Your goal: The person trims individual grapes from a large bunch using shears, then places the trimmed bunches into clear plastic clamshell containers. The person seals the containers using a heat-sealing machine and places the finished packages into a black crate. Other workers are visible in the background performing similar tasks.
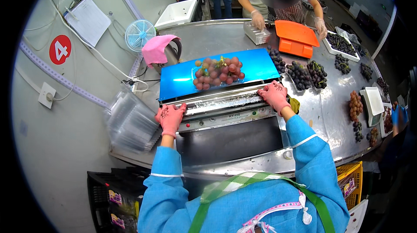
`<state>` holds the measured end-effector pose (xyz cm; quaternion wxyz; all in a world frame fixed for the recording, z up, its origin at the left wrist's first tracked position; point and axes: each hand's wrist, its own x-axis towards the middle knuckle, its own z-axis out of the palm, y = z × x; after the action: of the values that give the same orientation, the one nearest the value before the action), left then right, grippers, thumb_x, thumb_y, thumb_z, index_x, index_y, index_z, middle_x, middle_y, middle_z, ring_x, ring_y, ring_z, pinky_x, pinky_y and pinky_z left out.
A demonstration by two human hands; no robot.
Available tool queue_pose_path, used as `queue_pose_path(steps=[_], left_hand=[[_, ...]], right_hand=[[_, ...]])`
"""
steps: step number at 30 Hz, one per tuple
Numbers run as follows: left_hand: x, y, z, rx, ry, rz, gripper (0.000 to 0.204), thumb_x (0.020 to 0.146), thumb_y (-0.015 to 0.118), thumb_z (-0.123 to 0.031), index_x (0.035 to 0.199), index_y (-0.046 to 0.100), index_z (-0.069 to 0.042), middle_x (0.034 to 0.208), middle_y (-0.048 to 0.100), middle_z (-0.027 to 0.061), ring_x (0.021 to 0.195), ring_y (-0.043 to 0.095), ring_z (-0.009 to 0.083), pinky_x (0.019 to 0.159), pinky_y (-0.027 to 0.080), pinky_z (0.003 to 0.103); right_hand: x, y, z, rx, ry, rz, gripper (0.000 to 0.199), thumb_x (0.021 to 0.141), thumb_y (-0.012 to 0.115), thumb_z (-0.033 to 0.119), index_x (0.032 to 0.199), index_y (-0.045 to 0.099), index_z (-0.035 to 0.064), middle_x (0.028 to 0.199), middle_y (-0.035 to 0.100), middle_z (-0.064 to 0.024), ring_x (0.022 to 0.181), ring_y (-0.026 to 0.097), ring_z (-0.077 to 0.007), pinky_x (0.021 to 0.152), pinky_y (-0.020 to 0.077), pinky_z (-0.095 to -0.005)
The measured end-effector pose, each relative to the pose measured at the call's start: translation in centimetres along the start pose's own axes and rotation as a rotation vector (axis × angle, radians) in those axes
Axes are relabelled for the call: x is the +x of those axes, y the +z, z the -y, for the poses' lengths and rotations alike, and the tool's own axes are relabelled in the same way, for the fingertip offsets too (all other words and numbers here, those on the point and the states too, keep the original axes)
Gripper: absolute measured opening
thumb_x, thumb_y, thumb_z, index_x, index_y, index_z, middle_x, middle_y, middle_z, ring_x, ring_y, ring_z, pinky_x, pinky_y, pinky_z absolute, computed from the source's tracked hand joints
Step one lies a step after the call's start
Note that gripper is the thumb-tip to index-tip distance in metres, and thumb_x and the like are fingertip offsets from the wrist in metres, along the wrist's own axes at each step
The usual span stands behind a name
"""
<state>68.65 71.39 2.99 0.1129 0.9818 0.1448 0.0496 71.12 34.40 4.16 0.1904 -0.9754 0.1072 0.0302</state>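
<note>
My left hand [170, 119], in a pink glove, is closed at the left end of the front bar of a film wrapping machine [208, 123]. My right hand [275, 96], gloved alike, is closed at the bar's right end. Between them stretches shiny clear plastic film [230, 101], its edge pinched at both sides. Just beyond, a clear tray of reddish grapes [218, 73] sits on the machine's blue sloping plate [173, 82]. Nearest me lies the machine's dark flat plate [230, 139], with nothing on it.
Stacked clear trays [130, 120] stand left, near a pink cloth [158, 50] on a metal jug and a blue fan [140, 34]. Dark grapes [299, 74] lie right. Across the table, a gloved person works beside an orange scale [296, 37]. A white scale [372, 103] stands far right.
</note>
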Motion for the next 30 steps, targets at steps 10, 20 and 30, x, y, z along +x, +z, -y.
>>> queue_pose_path(steps=[10,20,30], left_hand=[[1.4,-1.9,3.7,-1.106,-0.100,0.240,0.031,0.090,0.066,-0.032,0.083,0.065,-0.002,0.076,0.063,0.0026,0.071,0.054,0.0097,0.067,0.041,0.026],[-1.8,-10.9,1.5,-1.850,0.396,0.421,0.025,0.099,0.049,-0.024,0.091,0.058,-0.002,0.110,0.063,0.0179,0.104,0.061,0.0286,0.096,0.048,0.045],[9.9,-14.0,-4.5,-0.930,0.793,-0.207,0.039,0.091,0.059,-0.007,0.129,0.050,-0.005,0.140,0.045,0.0135,0.127,0.045,0.0268,0.105,0.039,0.036]], right_hand=[[-0.8,-2.9,-5.2,1.180,-0.146,0.361,0.018,0.089,0.065,0.022,0.088,0.062,0.0050,0.080,0.063,-0.0058,0.071,0.058,-0.0143,0.062,0.0451,-0.0251],[-8.1,-5.1,-4.9,1.995,-0.519,-0.047,0.026,0.095,0.057,0.026,0.110,0.056,0.0046,0.125,0.057,-0.0210,0.118,0.054,-0.0338,0.099,0.0472,-0.0417],[3.8,-11.8,4.5,0.351,-0.912,-0.588,0.054,0.082,0.062,-0.001,0.134,0.049,0.0106,0.150,0.031,-0.0186,0.137,0.034,-0.0303,0.110,0.0305,-0.0377]])
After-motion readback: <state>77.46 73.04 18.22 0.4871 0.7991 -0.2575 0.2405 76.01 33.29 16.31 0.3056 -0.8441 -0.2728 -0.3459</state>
